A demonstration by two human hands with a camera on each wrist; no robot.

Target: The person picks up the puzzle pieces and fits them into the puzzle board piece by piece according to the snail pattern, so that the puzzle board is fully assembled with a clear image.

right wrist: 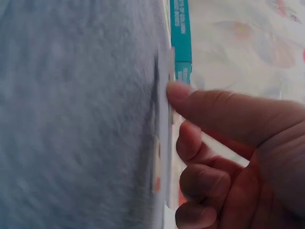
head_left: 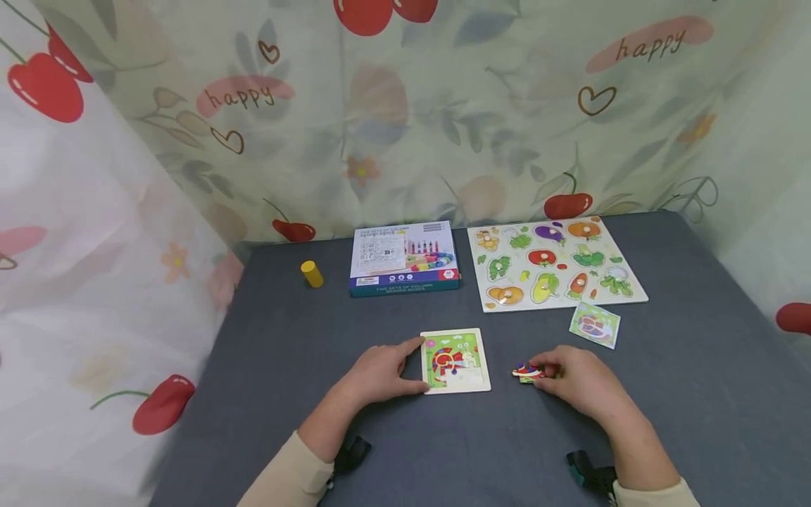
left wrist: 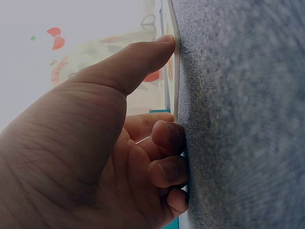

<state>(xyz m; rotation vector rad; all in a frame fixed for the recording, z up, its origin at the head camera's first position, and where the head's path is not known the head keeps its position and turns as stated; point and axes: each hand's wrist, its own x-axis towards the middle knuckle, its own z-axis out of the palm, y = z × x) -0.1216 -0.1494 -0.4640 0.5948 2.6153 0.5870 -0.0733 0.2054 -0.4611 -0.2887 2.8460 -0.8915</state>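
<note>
A small square jigsaw puzzle board [head_left: 465,380] with a pale wooden frame lies flat; part of its picture is filled and the lower right shows bare. My left hand [head_left: 380,373] touches the board's left side, index finger at the upper corner and thumb near the lower one. In the left wrist view the thumb [left wrist: 147,55] rests on the board's edge and the other fingers bend near the cloth. To the board's right, my right hand [head_left: 579,380] pinches a red, blue and green puzzle piece [head_left: 526,372] between thumb and fingers, just over the table.
A picture card [head_left: 595,325] lies beyond the right hand, by a large vegetable peg board [head_left: 516,271]. A flat box [head_left: 405,285] and a yellow cylinder [head_left: 312,274] stand farther back. In the right wrist view, another thin piece [right wrist: 157,164] is near the cloth.
</note>
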